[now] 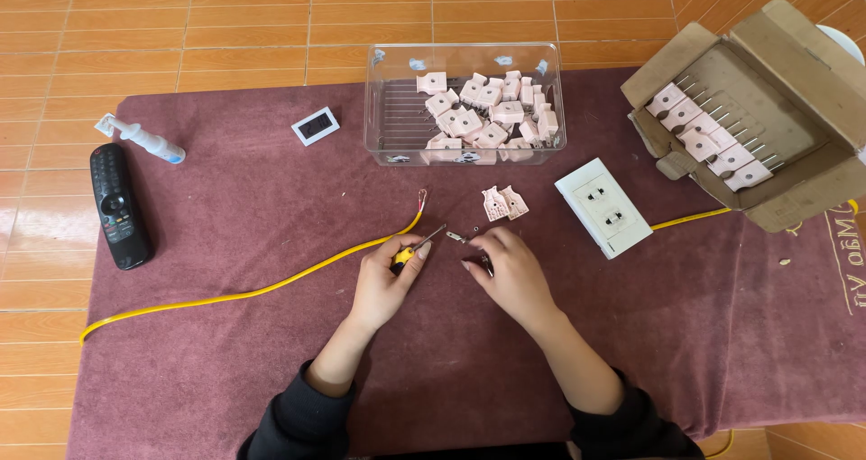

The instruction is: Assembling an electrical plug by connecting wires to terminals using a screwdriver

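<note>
Screwdriver (410, 253) handle mostly hidden, left hand (386, 284)

Floor (180, 27) of orange-brown tiles, pale lines between. Dark red cloth (271, 370) spread flat over floor, fringe along far edge. Soft, even daylight, faint shadows.
</note>
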